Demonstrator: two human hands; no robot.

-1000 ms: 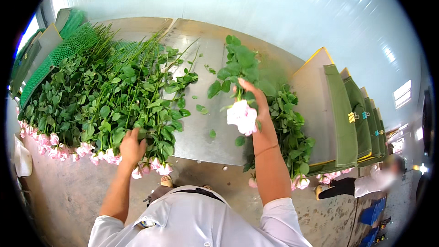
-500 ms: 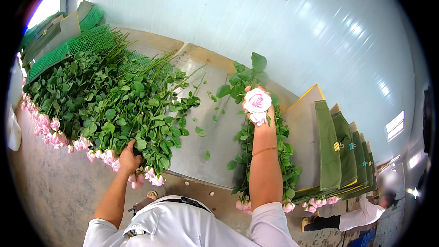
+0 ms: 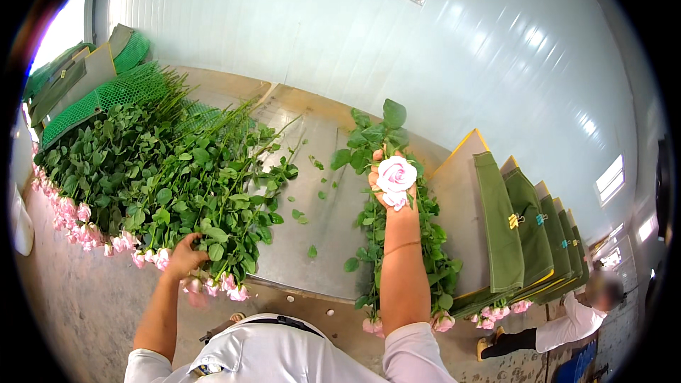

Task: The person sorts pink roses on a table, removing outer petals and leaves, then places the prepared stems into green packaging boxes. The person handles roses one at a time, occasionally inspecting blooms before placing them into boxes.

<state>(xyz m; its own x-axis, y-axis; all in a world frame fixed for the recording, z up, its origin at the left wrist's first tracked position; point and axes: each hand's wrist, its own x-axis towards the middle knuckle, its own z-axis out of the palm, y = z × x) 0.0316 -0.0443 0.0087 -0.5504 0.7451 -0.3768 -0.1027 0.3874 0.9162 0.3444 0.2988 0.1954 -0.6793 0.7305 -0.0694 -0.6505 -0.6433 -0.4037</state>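
A wide heap of pink roses [image 3: 170,177] lies on the metal table at left, blooms hanging over the front edge, stems pointing back. My left hand [image 3: 186,255] is at the heap's front, its fingers curled round a rose just behind the bloom; leaves partly hide the grip. A smeared pink bloom [image 3: 198,299] hangs below it. Over the table's right part, my right hand [image 3: 381,179] is closed on roses, with pale pink blooms [image 3: 396,174] facing up and leaves spreading behind. Under that forearm lies another row of leafy roses [image 3: 441,269], blooms toward me.
Upright boards with green cloth flaps and clips [image 3: 500,223] stand at right, pink blooms below them. Green mesh [image 3: 106,96] wraps stems at far left. Loose leaves dot the metal table [image 3: 319,241]. A person [image 3: 567,323] is at lower right; a pale wall rises behind.
My left hand has shifted slightly left and down along the heap's front, and a bloom below it is blurred. The right hand still holds its roses. The whole view has shifted a little.
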